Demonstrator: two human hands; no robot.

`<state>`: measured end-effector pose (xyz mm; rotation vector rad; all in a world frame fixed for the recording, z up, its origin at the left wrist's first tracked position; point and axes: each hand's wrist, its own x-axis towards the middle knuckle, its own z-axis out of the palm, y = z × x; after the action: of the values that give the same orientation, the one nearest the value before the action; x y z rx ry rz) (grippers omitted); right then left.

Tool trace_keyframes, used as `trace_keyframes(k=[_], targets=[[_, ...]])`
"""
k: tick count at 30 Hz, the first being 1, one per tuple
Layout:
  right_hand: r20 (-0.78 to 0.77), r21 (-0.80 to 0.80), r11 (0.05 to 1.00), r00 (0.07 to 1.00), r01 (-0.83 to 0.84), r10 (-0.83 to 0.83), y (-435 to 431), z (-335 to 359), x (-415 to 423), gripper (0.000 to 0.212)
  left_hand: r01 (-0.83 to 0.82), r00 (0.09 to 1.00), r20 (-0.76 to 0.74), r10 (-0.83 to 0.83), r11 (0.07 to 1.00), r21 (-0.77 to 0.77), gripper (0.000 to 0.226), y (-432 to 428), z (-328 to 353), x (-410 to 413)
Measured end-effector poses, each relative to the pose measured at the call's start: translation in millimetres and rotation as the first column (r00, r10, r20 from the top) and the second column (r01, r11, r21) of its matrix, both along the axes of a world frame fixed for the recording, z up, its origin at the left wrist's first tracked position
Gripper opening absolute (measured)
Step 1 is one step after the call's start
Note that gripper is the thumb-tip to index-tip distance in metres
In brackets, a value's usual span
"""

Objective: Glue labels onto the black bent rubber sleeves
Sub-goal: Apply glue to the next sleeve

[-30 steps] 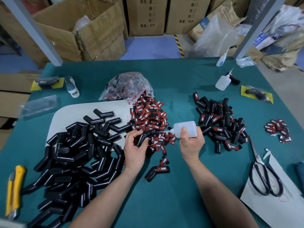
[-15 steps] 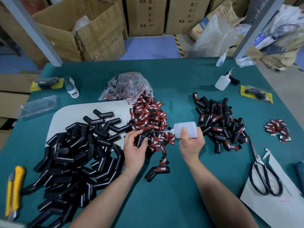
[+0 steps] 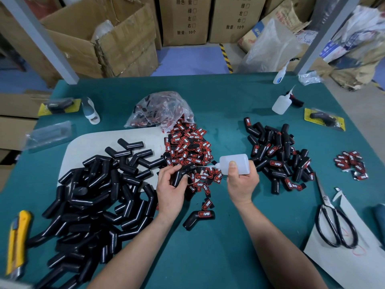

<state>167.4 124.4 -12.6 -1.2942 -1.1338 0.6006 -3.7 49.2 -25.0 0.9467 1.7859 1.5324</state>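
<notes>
Far left on the green bench [image 3: 208,97] lies a yellow box cutter [image 3: 17,243]. Next is a big pile of plain black bent rubber sleeves [image 3: 93,195], no labels yet, partly on a white board [image 3: 87,142].

The left hand [image 3: 169,189] is closed round one black bent rubber sleeve [image 3: 179,176], held up just above the bench w/ the bend near the fingertips. Behind it sits a heap of red-and-black labels [image 3: 187,144] spilling from a clear plastic bag [image 3: 160,109]. One done sleeve w/ a label [image 3: 198,219] lies near the wrists.

The right hand [image 3: 241,182] grips a soft white glue bottle [image 3: 234,163], tip pointed at the held sleeve and right by it. Can't tell if glue is out yet.

Step, I think: putting glue on the sleeve. Next: squeeze softly for a small dab, then pick 1 label from the heap and press it flat on the glue spot. Too much glue could make a mess.

Further right is the pile of labelled sleeves [image 3: 279,159], where this one prob. goes, then black scissors [image 3: 333,222].
</notes>
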Motion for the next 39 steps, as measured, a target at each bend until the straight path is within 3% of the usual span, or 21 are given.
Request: trace_keyframes(k=[21, 30, 39], targets=[[0.031, 0.007, 0.999, 0.999, -0.040, 0.040, -2.5, -1.9, -1.2, 0.032, 0.012, 1.000, -0.027, -0.013, 1.000, -0.023, 0.040, -0.6, 2.0, -0.4], [0.020, 0.001, 1.000, 1.000, -0.013, 0.013, -0.1, -0.6, 0.3, 0.021, 0.011, 0.999, -0.036, -0.011, 1.000, -0.010, 0.043, -0.4, 0.8, -0.8], [0.004, -0.005, 1.000, 1.000, 0.001, -0.001, 2.7, -3.2, 2.2, 0.034, 0.005, 1.000, -0.022, -0.005, 1.000, -0.009, 0.045, -0.4, -1.8, -1.4]])
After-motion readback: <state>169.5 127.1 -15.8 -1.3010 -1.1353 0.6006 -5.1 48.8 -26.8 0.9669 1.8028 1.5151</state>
